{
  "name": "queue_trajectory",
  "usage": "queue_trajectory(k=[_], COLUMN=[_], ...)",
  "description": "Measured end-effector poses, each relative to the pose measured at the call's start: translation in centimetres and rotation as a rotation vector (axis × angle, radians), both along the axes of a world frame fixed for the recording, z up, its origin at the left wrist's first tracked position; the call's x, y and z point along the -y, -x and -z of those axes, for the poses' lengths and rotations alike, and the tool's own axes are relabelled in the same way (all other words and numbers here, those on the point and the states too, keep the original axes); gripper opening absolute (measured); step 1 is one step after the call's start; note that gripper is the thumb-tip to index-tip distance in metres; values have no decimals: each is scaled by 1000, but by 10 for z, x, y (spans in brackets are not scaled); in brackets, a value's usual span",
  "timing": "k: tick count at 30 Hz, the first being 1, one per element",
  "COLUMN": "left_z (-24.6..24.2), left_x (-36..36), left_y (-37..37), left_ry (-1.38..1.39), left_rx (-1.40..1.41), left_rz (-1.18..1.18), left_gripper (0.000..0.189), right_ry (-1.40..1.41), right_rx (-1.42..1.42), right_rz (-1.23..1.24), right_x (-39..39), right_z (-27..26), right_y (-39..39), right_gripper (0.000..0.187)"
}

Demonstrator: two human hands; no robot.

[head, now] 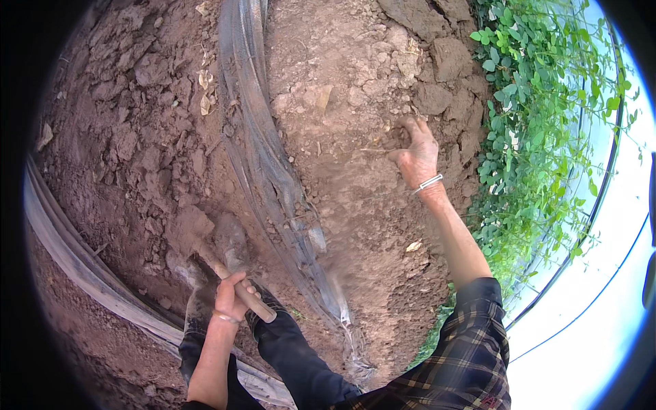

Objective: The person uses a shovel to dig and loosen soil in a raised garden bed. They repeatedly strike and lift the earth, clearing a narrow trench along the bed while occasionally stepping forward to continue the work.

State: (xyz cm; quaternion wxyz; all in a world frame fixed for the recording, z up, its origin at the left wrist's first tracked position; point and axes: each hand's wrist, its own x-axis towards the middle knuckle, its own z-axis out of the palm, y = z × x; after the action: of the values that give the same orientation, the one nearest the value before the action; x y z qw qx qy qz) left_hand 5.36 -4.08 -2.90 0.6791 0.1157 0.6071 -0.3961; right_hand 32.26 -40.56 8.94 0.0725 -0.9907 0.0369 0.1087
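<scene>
My left hand (233,297) is closed around the wooden handle (259,305) of a short hand tool. Its soil-coloured head (190,228) is at the far end, low over the ground near my feet, and blends with the dirt, so its exact kind is unclear. Out to the right, my right hand (417,151) reaches down to the soil bed (348,189), thumb and fingers curved around a patch of loose soil and dry plant bits (397,137). Whether the fingers grip any of it cannot be made out. Each wrist wears a bracelet.
A bunched strip of dark mesh sheeting (256,123) runs between the bed and the cloddy furrow (128,128). Another pale folded sheet (97,277) crosses the lower left. Green leafy vines (533,133) line the right, before bright plastic film (589,318). My shoes (230,241) stand in the furrow.
</scene>
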Motion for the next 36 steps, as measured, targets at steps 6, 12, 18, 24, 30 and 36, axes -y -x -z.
queue_trajectory(k=[6, 12, 18, 24, 30, 36], left_z=[11, 9, 1, -12, -28, -62], left_x=[9, 13, 11, 1, -23, -28], left_y=[4, 0, -4, -7, 20, 104], left_ry=[-18, -34, -44, -77, -142, -266], left_rx=[-36, -37, -82, -82, -108, -166], left_rz=[17, 18, -39, -91, -104, 41], left_gripper=[10, 10, 11, 12, 13, 24], right_ry=[330, 282, 455, 220, -488, -729], right_rx=[522, 225, 70, 378, -747, -1277], right_rz=[-159, -110, -124, -305, 168, 678], right_x=[71, 135, 152, 27, -204, -347], right_z=[-89, -53, -31, -5, 146, 205], right_y=[-180, -229, -251, -145, 121, 275], right_gripper=[60, 64, 50, 35, 22, 44])
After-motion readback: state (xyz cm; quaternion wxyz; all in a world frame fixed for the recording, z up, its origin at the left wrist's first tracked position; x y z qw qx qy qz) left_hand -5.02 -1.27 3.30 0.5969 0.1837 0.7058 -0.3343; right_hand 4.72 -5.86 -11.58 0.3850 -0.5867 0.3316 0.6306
